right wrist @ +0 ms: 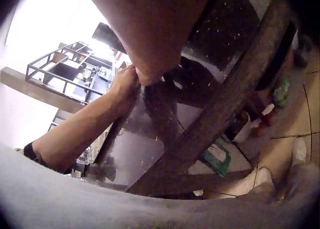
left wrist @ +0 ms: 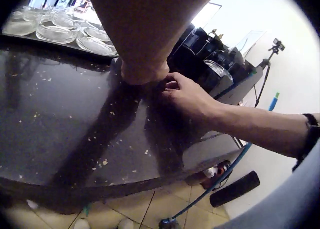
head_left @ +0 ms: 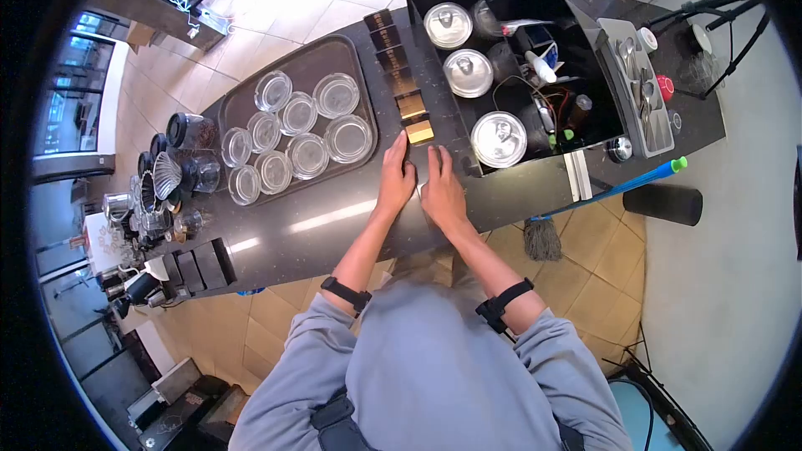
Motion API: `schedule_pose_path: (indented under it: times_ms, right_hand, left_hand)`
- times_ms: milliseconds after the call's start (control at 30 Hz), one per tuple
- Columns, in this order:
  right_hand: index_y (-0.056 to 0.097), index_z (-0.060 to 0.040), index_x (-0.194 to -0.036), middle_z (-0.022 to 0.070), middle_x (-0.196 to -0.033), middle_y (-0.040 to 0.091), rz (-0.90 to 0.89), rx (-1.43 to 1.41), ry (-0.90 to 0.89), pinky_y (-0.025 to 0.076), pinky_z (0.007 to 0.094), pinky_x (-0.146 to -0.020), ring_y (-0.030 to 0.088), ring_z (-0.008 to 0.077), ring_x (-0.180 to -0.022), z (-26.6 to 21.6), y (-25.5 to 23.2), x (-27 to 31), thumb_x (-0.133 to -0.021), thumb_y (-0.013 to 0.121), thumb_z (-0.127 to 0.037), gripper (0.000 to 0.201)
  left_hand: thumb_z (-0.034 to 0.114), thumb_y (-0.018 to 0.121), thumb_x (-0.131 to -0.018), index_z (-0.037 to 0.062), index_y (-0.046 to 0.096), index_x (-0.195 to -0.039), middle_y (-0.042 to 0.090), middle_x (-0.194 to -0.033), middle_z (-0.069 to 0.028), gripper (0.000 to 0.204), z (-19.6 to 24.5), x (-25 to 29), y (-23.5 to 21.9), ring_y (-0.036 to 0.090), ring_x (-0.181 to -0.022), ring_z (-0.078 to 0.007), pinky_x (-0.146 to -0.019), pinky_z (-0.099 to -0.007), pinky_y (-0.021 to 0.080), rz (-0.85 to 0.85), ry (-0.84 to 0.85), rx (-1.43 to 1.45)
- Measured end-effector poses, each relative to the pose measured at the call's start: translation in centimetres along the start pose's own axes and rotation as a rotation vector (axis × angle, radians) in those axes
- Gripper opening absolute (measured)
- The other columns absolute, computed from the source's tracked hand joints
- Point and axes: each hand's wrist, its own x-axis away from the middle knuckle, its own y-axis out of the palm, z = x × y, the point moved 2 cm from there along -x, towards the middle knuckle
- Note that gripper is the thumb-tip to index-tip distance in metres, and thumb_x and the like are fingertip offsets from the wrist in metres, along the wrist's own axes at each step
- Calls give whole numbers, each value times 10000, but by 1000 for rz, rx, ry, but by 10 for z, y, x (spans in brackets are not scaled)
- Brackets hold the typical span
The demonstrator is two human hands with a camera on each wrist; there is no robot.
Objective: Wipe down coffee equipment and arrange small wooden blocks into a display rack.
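Note:
In the head view a row of small flat dark packets [head_left: 391, 58] with gold marks runs along the counter. The nearest packet [head_left: 419, 132] shines gold. My left hand [head_left: 395, 177] lies at the near end of the row, its extended fingertips right at that packet's left corner. My right hand [head_left: 444, 195] is beside it, fingers stretched forward, fingertips right at the packet's near edge. Nothing shows between the two hands. In the left wrist view the right hand [left wrist: 187, 96] rests low over the counter; its own forearm hides the left fingers.
Left of the row, a brown tray [head_left: 361, 75] carries several lidded glass jars. To the right stands a black bin [head_left: 606, 108] with silver-lidded canisters and small items. Beyond it is a cutlery tray [head_left: 660, 138]. Glassware [head_left: 167, 174] crowds the counter's left end. A mop [head_left: 543, 238] leans at the near edge.

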Motion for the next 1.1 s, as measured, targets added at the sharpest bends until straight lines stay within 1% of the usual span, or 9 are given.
schedule_pose_path:
  times_ms: [167, 200, 400, 500, 667, 767, 900, 967, 1100]
  right_hand:
    - [417, 12, -1411, 257, -1483, 369, -28, 81, -189, 430, 463, -1082, 398, 428, -1377, 22, 6, 11, -793, 616, 3, 649]
    - [482, 50, -1340, 300, -1491, 356, -116, 64, -184, 388, 461, -1122, 353, 426, -1413, 25, 0, 13, -858, 558, -20, 493]
    - [481, 34, -1350, 255, -1540, 323, -292, 122, -295, 405, 454, -1112, 321, 384, -1444, 42, -27, 25, -833, 563, -11, 525]
    - [475, 14, -1371, 230, -1558, 310, -347, 149, -333, 414, 442, -1108, 319, 364, -1451, 46, -36, 28, -830, 573, -12, 551]
    - [443, -15, -1433, 280, -1537, 307, -367, 309, -448, 340, 456, -1155, 321, 440, -1426, 39, -36, 34, -821, 629, -84, 643]
    - [452, -30, -1436, 279, -1529, 320, -401, 409, -468, 335, 467, -1153, 336, 447, -1409, 30, -33, 43, -818, 640, -91, 649]
    - [495, -25, -1390, 284, -1458, 395, -399, 351, -471, 380, 485, -1109, 398, 450, -1332, 14, -21, 59, -821, 642, -115, 595]
    - [575, -23, -1278, 272, -1389, 460, -357, 315, -467, 415, 483, -1069, 446, 434, -1283, 0, -8, 67, -835, 640, -129, 460]
    - [648, -30, -1160, 183, -1142, 633, -476, 139, -430, 492, 423, -942, 608, 352, -1071, -55, 34, 98, -872, 626, -120, 302]
  left_hand:
    - [-66, 482, -805, -64, 441, -1424, 459, -1464, -238, 621, 10, 11, 7, 437, -1320, -416, -1134, -441, 337, 60, 4, -86]
    - [-66, 482, -805, -64, 441, -1424, 459, -1464, -238, 621, 13, 14, 9, 437, -1320, -416, -1134, -441, 337, 72, -1, -91]
    - [-77, 471, -802, -76, 499, -1367, 480, -1450, -233, 566, 20, 53, 17, 474, -1275, -411, -1121, -444, 350, 239, -66, -175]
    - [-84, 478, -814, -41, 530, -1353, 472, -1482, -177, 544, 22, 79, 16, 467, -1318, -360, -1148, -428, 329, 228, -132, -146]
    - [-52, 479, -860, 3, 585, -1305, 491, -1483, -122, 461, 22, 138, 1, 456, -1335, -343, -1147, -400, 333, 163, -214, 9]
    - [-13, 488, -901, 69, 620, -1292, 530, -1456, -108, 421, 9, 185, -9, 484, -1331, -304, -1121, -385, 373, 172, -196, 144]
    - [60, 518, -971, 30, 630, -1271, 652, -1297, -91, 323, -11, 264, -43, 603, -1182, -207, -1033, -341, 458, 235, -412, 432]
    - [84, 522, -992, 18, 633, -1264, 687, -1235, -84, 302, -28, 315, -67, 635, -1121, -181, -1002, -326, 482, 271, -495, 516]
    - [130, 548, -997, 1, 638, -1250, 706, -1175, -88, 298, -121, 457, -87, 665, -1027, -186, -935, -324, 516, 391, -697, 586]
